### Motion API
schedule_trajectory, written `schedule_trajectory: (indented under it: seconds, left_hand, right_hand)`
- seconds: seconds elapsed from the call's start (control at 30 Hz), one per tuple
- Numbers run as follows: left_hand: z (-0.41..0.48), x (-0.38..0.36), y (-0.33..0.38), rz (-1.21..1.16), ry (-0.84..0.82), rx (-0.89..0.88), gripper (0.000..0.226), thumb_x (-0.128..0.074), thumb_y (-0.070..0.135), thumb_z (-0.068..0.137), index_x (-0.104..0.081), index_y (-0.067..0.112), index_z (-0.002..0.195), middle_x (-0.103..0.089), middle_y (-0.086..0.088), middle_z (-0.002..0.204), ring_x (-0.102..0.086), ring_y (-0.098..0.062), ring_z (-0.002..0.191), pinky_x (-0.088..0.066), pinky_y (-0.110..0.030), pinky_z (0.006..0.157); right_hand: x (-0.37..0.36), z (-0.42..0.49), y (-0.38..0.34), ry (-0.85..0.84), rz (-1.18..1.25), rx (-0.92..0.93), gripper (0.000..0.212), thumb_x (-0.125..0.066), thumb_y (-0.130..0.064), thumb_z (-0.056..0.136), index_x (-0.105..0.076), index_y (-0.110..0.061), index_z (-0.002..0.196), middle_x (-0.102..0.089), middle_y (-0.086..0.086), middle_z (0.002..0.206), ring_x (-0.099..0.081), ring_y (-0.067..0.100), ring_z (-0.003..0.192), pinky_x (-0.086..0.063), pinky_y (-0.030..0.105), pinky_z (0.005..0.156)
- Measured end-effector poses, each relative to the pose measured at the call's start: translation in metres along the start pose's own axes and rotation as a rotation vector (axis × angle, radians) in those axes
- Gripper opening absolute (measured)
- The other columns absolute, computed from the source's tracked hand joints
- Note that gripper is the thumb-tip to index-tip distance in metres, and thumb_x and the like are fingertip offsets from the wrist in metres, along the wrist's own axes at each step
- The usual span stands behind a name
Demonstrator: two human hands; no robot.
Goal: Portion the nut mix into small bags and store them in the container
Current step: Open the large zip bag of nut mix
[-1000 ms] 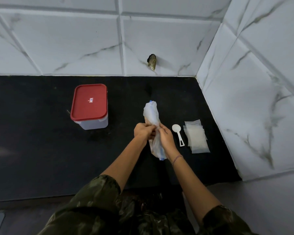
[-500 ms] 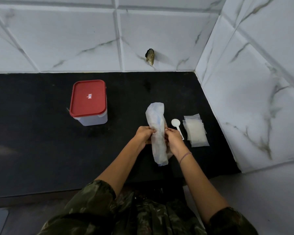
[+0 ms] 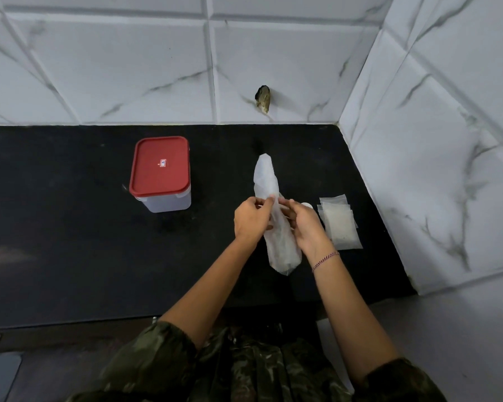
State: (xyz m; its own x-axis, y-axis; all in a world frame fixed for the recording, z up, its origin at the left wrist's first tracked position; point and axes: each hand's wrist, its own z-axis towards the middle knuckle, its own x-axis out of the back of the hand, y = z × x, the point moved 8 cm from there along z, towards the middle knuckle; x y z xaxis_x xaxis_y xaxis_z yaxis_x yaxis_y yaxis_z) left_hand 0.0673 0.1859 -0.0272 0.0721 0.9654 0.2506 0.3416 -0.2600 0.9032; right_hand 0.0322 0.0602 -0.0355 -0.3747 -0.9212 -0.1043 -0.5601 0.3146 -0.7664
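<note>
The person holds the long translucent bag (image 3: 266, 181) above the bench (image 3: 70, 242), gripped about midway along its length, one end pointing away from the body and the other toward it; the left hand (image 3: 251, 220) pinches one side of the plastic between thumb and fingers (image 3: 269, 202), and the right hand (image 3: 308, 229) pinches the opposite side, its fingers curled onto the film; a grip on both sides like this looks meant for working the bag open or unrolling it so the nut mix can be reached, though what is inside cannot be made out through the plastic; the small bags (image 3: 341, 227) lie in a loose stack just right of the right hand, close by for filling; a white scoop (image 3: 306, 205) shows partly behind that hand, between it and the stack; the container (image 3: 169, 203) stands well to the left with its red lid (image 3: 160, 166) on, out of the way until portions are ready; no portioning looks begun
</note>
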Motion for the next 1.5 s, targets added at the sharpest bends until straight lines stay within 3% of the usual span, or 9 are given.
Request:
schedule_trajectory:
  seconds: [0.13,0.23,0.33,0.57,0.7,0.87,1.03,1.17,1.5]
  left_hand:
    - [0.001,0.004,0.011,0.011,0.002,-0.021,0.029,-0.061,0.038,0.091,-0.065,0.012,0.102,-0.066,-0.002,0.086,-0.067,-0.014,0.077,-0.057,-0.025,0.060]
    - [0.007,0.013,0.014,0.003,0.049,-0.014,0.017,-0.058,0.026,0.094,-0.068,0.014,0.098,-0.065,0.000,0.083,-0.067,-0.016,0.080,-0.059,-0.038,0.077]
    - [0.007,0.016,0.017,-0.006,0.047,-0.013,0.016,-0.056,0.018,0.095,-0.067,0.012,0.104,-0.064,-0.001,0.092,-0.063,-0.011,0.081,-0.056,-0.030,0.074]
    - [0.001,0.028,0.036,-0.057,0.113,-0.116,0.012,-0.059,0.013,0.093,-0.058,0.017,0.104,-0.062,0.001,0.094,-0.065,-0.009,0.077,-0.056,-0.025,0.065]
    - [-0.002,0.031,0.048,-0.021,0.139,-0.130,0.024,-0.049,0.029,0.098,-0.066,0.013,0.103,-0.060,0.004,0.079,-0.057,-0.006,0.068,-0.048,-0.020,0.060]
    - [-0.003,0.033,0.060,-0.146,0.099,-0.141,0.035,-0.065,0.047,0.085,-0.068,0.012,0.092,-0.068,-0.001,0.080,-0.064,-0.006,0.064,-0.053,-0.018,0.055]
    - [0.004,0.040,0.060,-0.142,0.128,-0.113,0.035,-0.073,0.037,0.080,-0.064,0.009,0.099,-0.067,-0.002,0.086,-0.066,-0.006,0.066,-0.051,-0.014,0.051]
    - [0.006,0.040,0.064,-0.186,0.069,-0.127,0.014,-0.066,0.021,0.089,-0.068,0.008,0.091,-0.068,-0.003,0.084,-0.066,-0.009,0.071,-0.052,-0.016,0.055]
    - [0.015,0.035,0.026,-0.737,0.010,0.369,0.023,-0.042,0.018,0.098,-0.060,0.004,0.094,-0.066,-0.010,0.079,-0.065,-0.019,0.069,-0.054,-0.033,0.062]
  right_hand:
    - [-0.001,-0.009,-0.013,0.026,0.022,0.071,0.022,-0.043,-0.016,0.099,-0.062,-0.014,0.110,-0.062,0.006,0.114,-0.062,0.020,0.099,-0.054,0.029,0.061]
    - [-0.003,-0.011,-0.016,0.011,0.142,0.047,0.018,-0.046,-0.008,0.097,-0.057,-0.015,0.110,-0.062,0.009,0.113,-0.062,0.022,0.102,-0.054,0.033,0.076]
    - [-0.009,-0.017,-0.019,-0.067,0.142,-0.010,0.021,-0.044,-0.006,0.097,-0.061,-0.013,0.106,-0.065,0.011,0.106,-0.064,0.023,0.096,-0.053,0.040,0.086]
    - [-0.017,-0.026,-0.037,-0.148,0.091,0.079,0.017,-0.060,-0.009,0.089,-0.066,-0.017,0.103,-0.066,0.008,0.105,-0.065,0.020,0.094,-0.056,0.033,0.067]
    - [-0.025,-0.026,-0.050,-0.145,0.063,0.173,0.016,-0.065,-0.008,0.085,-0.064,-0.015,0.099,-0.064,0.007,0.106,-0.062,0.021,0.102,-0.054,0.038,0.089]
    - [-0.034,-0.030,-0.070,-0.111,-0.045,0.342,0.018,-0.054,-0.011,0.094,-0.065,-0.022,0.103,-0.065,0.004,0.109,-0.064,0.019,0.102,-0.055,0.040,0.088]
    - [-0.031,-0.033,-0.080,-0.030,-0.121,0.429,0.034,-0.063,-0.009,0.088,-0.055,-0.026,0.117,-0.069,0.005,0.099,-0.068,0.014,0.093,-0.057,0.033,0.083]
    - [-0.022,-0.026,-0.075,0.073,-0.062,0.352,0.026,-0.064,-0.007,0.086,-0.055,-0.021,0.107,-0.066,0.007,0.104,-0.067,0.019,0.094,-0.056,0.039,0.085]
    - [-0.006,-0.009,-0.061,-0.014,0.524,0.082,0.035,-0.026,0.008,0.093,-0.057,-0.007,0.087,-0.060,0.012,0.082,-0.058,0.018,0.069,-0.051,0.026,0.057]
